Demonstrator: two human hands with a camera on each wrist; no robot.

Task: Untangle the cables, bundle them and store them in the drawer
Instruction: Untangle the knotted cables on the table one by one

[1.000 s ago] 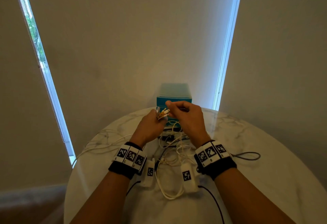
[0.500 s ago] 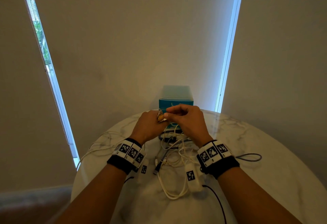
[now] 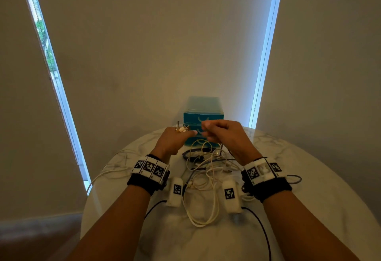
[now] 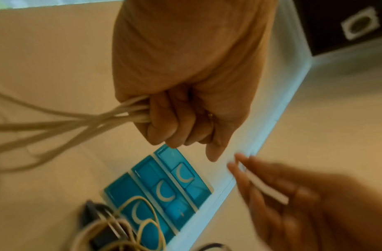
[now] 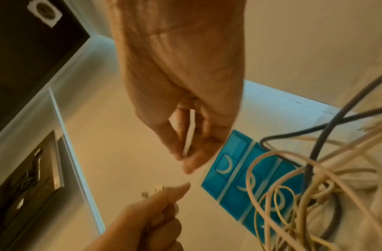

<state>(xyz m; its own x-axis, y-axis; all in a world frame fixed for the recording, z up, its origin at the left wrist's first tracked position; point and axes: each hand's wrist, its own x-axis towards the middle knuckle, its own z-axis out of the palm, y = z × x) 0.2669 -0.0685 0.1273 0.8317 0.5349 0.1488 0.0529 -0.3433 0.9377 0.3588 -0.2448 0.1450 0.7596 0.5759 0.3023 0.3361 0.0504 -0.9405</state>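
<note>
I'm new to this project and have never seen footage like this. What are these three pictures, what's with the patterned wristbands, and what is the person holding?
No machine here: a person works with bare hands. The wide picture comes from a camera on the head; the other two come from cameras strapped to each wrist, looking along the fingers. The patterned wristbands are part of that gear.

On the round marble table lie tangled white and dark cables, with a small blue drawer unit behind them, drawers shut.

The left hand grips several white cables, plug ends sticking up. The right hand pinches a white cable end.
</note>
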